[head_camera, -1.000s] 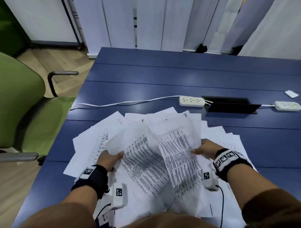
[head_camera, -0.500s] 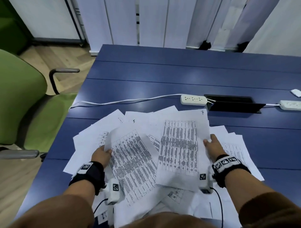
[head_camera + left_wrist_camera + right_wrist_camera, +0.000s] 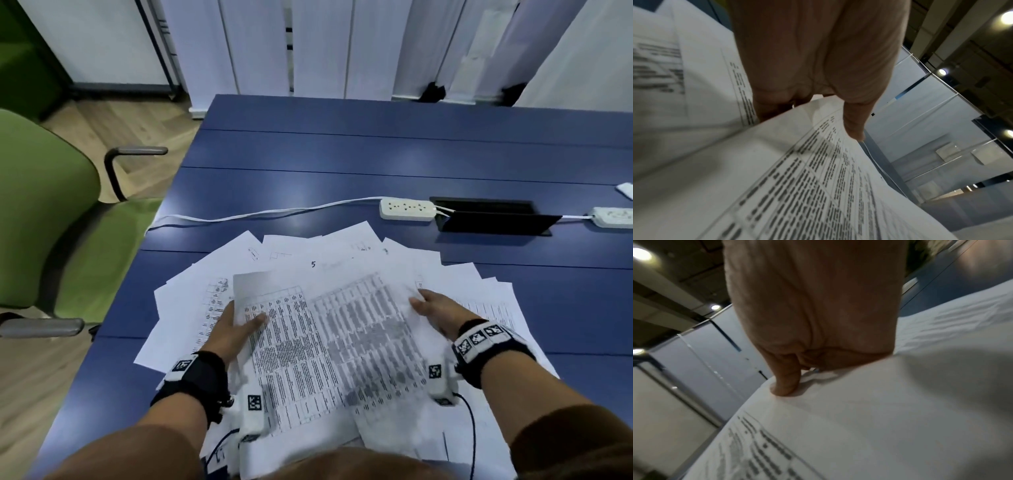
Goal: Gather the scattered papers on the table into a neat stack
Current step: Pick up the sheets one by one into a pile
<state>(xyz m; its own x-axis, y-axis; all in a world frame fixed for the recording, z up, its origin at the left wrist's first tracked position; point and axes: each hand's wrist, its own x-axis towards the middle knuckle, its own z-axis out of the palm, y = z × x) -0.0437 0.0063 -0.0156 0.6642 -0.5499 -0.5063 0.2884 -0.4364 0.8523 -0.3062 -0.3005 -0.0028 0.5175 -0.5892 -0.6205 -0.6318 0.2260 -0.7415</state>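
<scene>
The papers [image 3: 342,267] lie fanned over the near edge of the blue table [image 3: 376,154], most of them overlapping, with their corners pointing to the far side and to both side edges. On top of the fan, two printed sheets [image 3: 329,342] are lifted between the hands, with their long axis running away from the person and a little tilted to the right. The left hand [image 3: 233,332] pinches their left edge, thumb on top and fingers under the sheet; the right hand [image 3: 435,308] pinches the right edge in the same way, as the right wrist view shows. The loose sheets spread outward from both hands, about equally near to each, so I judge that the next move is to draw the edges inward. The paper is thin, matte and bends easily; dense tables are printed on it.
</scene>
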